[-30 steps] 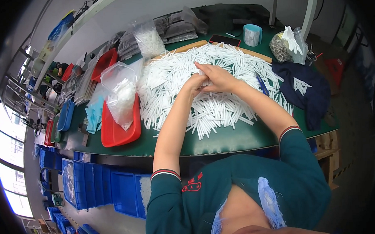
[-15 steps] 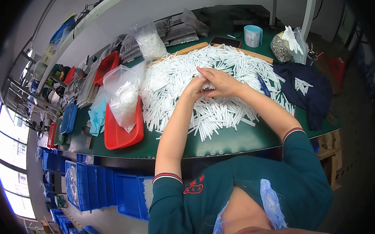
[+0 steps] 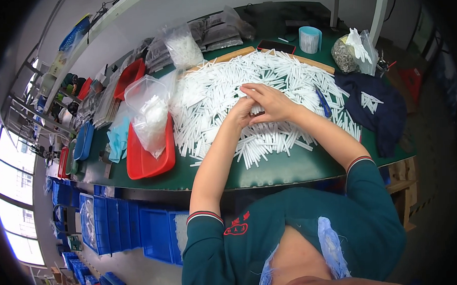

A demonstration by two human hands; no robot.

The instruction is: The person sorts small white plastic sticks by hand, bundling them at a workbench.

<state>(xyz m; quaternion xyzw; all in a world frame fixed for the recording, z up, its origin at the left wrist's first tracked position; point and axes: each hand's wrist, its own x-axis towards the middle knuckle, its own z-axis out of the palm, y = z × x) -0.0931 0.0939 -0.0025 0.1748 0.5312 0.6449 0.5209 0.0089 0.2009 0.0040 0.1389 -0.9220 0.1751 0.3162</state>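
Observation:
A wide heap of short white plastic sticks (image 3: 207,128) covers the middle of the green table. Over the heap, my left hand (image 3: 241,111) and my right hand (image 3: 270,103) meet, fingers curled toward each other. Between them they hold a small bunch of white sticks (image 3: 256,109), whose ends show in the gap between the palms. My fingers partly hide how many sticks are in the bunch. A blue pen-like tool (image 3: 323,103) lies on the heap to the right of my right hand.
A red tray (image 3: 149,164) with a clear bag of white pieces (image 3: 154,125) stands left of the heap. Wooden strips (image 3: 306,63) border its far side. Dark blue cloth (image 3: 377,110) lies at the right, a blue-white roll (image 3: 310,40) behind. Blue crates (image 3: 125,226) stand below the table.
My hands stay together around the bunch, with only a slight shift of the fingers. The view has tilted a little.

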